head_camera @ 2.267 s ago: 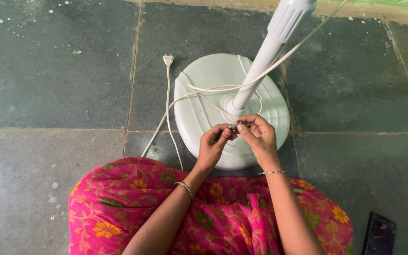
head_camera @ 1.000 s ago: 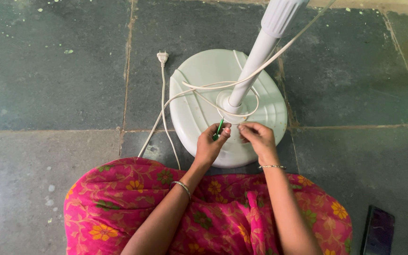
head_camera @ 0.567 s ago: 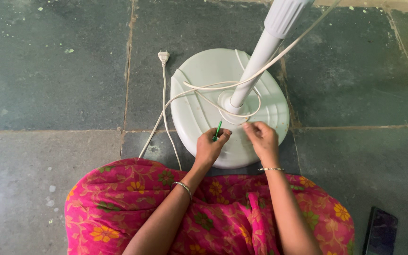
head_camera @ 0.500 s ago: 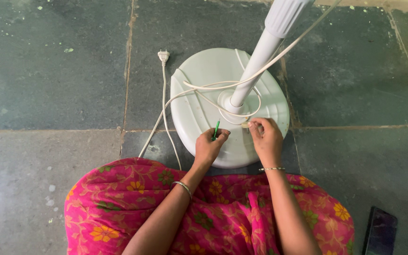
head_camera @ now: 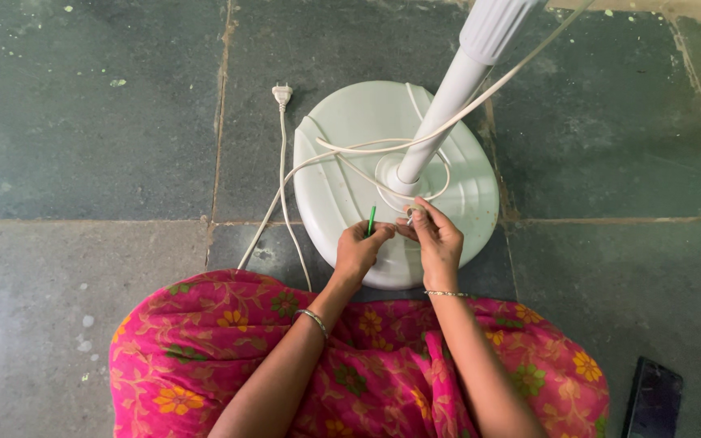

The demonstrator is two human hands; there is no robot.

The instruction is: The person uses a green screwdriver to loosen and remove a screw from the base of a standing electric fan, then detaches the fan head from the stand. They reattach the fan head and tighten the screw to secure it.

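**Inspector:** Head view, hands first. Left hand is curled closed around a thin green tool, its tip pointing up and away from the body. Right hand has its fingertips pinched on a small pale part; too small to say what it is.

**Clerk:** Where do they sit?

**Inspector:** Both over the near edge of the round white fan base, just beside the foot of the white pole, which rises tilted toward the upper right. Hands are close together, apparently not touching.

**Clerk:** Cabling?

**Inspector:** White cord loops loosely around the pole foot, trails off the base to the left, and ends in a plug lying on the stone floor. Another run of cord climbs alongside the pole.

**Clerk:** Surroundings?

**Inspector:** Pink flowered garment covers the lap below; a bangle on each wrist. Dark flat phone-like object on the floor at lower right, well apart from the base.
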